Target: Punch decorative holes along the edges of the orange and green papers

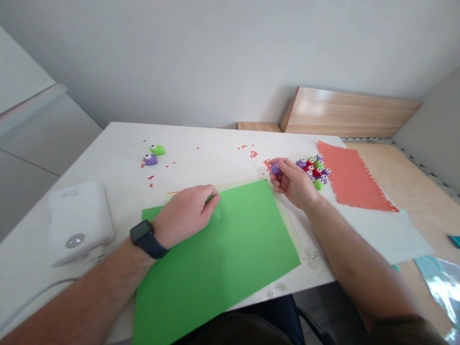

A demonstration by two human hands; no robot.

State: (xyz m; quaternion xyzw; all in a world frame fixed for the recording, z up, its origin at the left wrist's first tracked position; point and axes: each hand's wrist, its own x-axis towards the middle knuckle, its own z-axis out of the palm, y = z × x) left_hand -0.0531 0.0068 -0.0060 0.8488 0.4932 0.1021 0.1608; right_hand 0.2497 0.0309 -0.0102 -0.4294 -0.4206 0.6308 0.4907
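Note:
My left hand (192, 211), with a dark watch on the wrist, rests over a green sheet of paper (244, 244). Its fingers are curled in, and nothing shows between thumb and forefinger. Past the far right corner of that sheet, my right hand (293, 179) grips a small purple paper punch (276, 168) between thumb and fingers. Just right of this hand stands a cluster of similar punches (317, 165) in purple, red and green, each with an eye. Pale yellow paper (293, 230) peeks out beneath the green sheet.
A green punch (157, 150) and a purple punch (150, 159) lie far left. Red paper bits (253, 154) are scattered about. Red paper (355, 177) with a notched edge lies right, near a pale sheet (388, 235). A white device (81, 218) with a cable sits left.

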